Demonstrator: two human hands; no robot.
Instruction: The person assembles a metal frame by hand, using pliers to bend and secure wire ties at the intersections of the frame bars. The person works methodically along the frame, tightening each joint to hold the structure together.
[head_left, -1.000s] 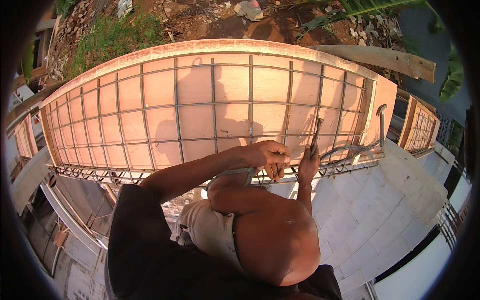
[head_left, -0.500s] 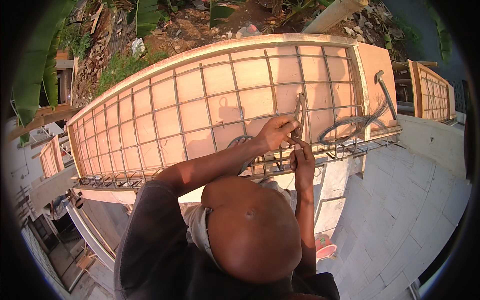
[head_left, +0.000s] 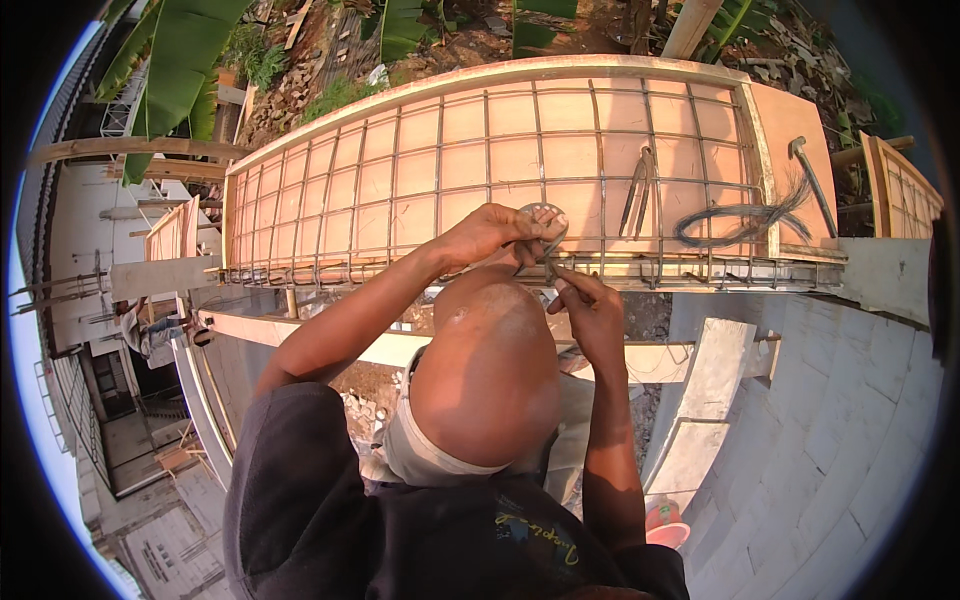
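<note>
My left hand (head_left: 497, 234) is pinched, fingertips down by the near side of the rebar grid (head_left: 440, 150), close to my sandaled foot (head_left: 545, 217). Just right of it and nearer to me, my right hand (head_left: 594, 312) has its fingers curled together. A thin dark strand shows between the two hands; I cannot make out what it is. My bent knee (head_left: 490, 360) rises just below them. A pair of pincers (head_left: 637, 195) lies on the grid to the right, with handles apart and neither hand on it. Beyond lies a loose bundle of tie wire (head_left: 735, 228).
The grid sits in a shallow wooden form (head_left: 480, 75) with a raised far edge. A hammer (head_left: 812, 185) rests at its right end. Below run a plank (head_left: 320, 340) and a pale block wall (head_left: 790, 390). A red bucket (head_left: 665, 525) stands low down.
My view has shifted, so the form sits further right. Both hands have moved left, away from the pincers, which stay lying on the grid. The knee has come higher.
</note>
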